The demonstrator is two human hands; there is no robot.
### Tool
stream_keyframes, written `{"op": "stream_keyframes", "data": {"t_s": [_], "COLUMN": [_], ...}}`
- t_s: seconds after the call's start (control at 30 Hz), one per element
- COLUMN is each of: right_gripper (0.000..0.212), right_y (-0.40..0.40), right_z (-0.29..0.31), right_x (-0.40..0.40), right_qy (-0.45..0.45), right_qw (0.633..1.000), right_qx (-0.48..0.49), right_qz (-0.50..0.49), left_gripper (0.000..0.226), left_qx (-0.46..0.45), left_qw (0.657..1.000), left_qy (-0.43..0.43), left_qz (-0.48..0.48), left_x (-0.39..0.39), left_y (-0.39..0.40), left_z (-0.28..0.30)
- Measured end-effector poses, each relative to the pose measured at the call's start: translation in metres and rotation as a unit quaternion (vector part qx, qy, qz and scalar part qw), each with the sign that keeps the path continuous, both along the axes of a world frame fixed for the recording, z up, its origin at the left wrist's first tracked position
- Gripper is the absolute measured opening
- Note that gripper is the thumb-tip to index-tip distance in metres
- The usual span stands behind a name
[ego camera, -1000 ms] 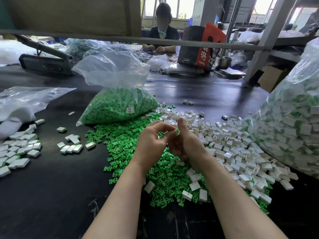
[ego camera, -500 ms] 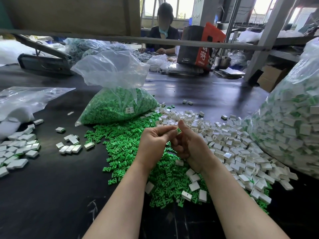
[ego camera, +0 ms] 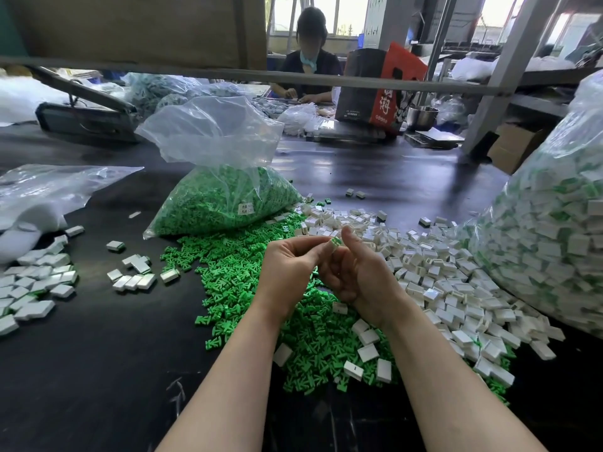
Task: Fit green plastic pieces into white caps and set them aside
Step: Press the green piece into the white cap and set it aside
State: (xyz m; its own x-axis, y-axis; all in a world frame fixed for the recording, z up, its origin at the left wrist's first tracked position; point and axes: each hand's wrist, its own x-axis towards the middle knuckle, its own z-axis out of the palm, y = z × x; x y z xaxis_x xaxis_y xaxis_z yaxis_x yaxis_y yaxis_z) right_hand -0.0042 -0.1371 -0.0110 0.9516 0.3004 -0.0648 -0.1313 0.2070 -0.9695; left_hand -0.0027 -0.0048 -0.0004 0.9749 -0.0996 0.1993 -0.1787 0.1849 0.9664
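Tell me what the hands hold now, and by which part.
Both hands pinch one white cap with a green piece inside, fingertips on its sides.

Black table; green pieces, white caps, bags

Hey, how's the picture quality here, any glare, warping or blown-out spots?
Head view: the windows behind are blown out white; daylight glares off the dark table beyond the bag of green pieces; wide-angle warping bends the metal bar overhead; the hands, left hand and right hand, and the cap they pinch stay reasonably sharp.
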Motion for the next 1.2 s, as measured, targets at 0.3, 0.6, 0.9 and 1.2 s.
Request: {"op": "stream_keyframes", "data": {"t_s": [0.3,0.6,0.9,1.2], "right_gripper": [0.044,0.063,0.051,0.04], "right_y": [0.0,0.002,0.003,0.002], "right_z": [-0.003,-0.003,-0.003,-0.006], "right_x": [0.0,-0.001,0.0,0.002], "right_qy": [-0.028,-0.04,-0.045,-0.042], "right_qw": [0.999,0.998,0.997,0.997], "right_qx": [0.011,-0.036,-0.048,-0.044], "right_qz": [-0.014,-0.029,-0.031,-0.044], "left_gripper": [0.008,0.011,0.017,0.018], "left_qx": [0.007,0.064,0.054,0.015], "left_qw": [1.0,0.998,0.998,0.999], "left_qy": [0.013,-0.006,0.008,0.028], "left_qz": [-0.002,0.02,0.029,0.026], "left_x": [0.001,0.002,0.001,0.001], "left_y": [0.0,-0.003,-0.007,-0.01], "left_z": [0.0,0.003,0.003,0.003]}}
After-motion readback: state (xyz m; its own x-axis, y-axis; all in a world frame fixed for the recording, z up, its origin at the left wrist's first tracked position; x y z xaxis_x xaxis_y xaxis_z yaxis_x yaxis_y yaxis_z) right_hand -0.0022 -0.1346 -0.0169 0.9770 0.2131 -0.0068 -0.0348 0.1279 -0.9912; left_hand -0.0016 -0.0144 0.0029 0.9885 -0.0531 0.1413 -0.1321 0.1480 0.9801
